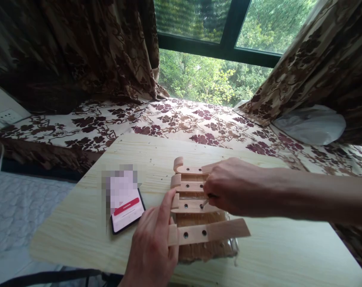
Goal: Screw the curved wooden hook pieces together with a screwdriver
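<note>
- Four wooden pieces [229,230], eight dark dots [185,235], over one brown block [199,252] on the table [273,247].
- Right hand [231,185]: fingers closed round one thin stick [205,202], mostly hidden.
- Left hand [154,239] touches wood; can't tell if it grips.
- One phone [127,217], top blurry.

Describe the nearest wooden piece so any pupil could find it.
On the pale table, a brown block carries a row of four wooden pieces. This piece is the nearest, beside the left hand, with two dark spots. Unlike the other three, its right end shows whole, clear of the right hand.
</note>
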`<state>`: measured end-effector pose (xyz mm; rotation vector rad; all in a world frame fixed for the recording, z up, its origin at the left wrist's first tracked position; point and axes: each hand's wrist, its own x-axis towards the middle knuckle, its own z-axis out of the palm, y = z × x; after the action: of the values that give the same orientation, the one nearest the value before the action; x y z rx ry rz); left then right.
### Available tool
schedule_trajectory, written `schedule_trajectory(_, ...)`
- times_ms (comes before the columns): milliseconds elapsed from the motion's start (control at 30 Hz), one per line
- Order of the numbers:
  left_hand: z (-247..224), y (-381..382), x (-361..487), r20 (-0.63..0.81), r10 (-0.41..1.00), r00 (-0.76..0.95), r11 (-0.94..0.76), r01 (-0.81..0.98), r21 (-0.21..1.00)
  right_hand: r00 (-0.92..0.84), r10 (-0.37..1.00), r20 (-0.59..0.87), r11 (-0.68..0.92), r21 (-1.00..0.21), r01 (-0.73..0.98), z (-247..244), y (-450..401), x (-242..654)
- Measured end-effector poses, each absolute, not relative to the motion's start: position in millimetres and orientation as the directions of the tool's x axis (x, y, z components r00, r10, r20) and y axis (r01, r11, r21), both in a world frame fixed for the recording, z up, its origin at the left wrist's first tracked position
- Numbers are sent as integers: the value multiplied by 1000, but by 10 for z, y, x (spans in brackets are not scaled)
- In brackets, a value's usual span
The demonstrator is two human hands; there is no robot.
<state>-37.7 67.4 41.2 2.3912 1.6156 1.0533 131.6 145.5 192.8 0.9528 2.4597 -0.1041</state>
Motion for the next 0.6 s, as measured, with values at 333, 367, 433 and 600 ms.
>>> schedule_trajectory(333, 466, 663, -397, 503, 837, 215, -440, 811, 385, -827, 390, -406, 919, 227, 322, 1921, 1249, 1300)
schedule_trajectory(367, 468, 666, -393, 506, 836, 214, -441, 811, 386, -849, 330, -413, 937, 252, 241, 1915, 1225, 1285)
schedule_trajectory(433, 462, 672, -385, 514, 830, 216, -448, 807, 385, -846, 267, -460, 953, 256, 162, 1902, 1229, 1254)
schedule_trajectory(600, 427, 679, -384, 518, 826, 223, -459, 800, 388, -708, 515, -483, 838, 111, 535, 1895, 1498, 1262)
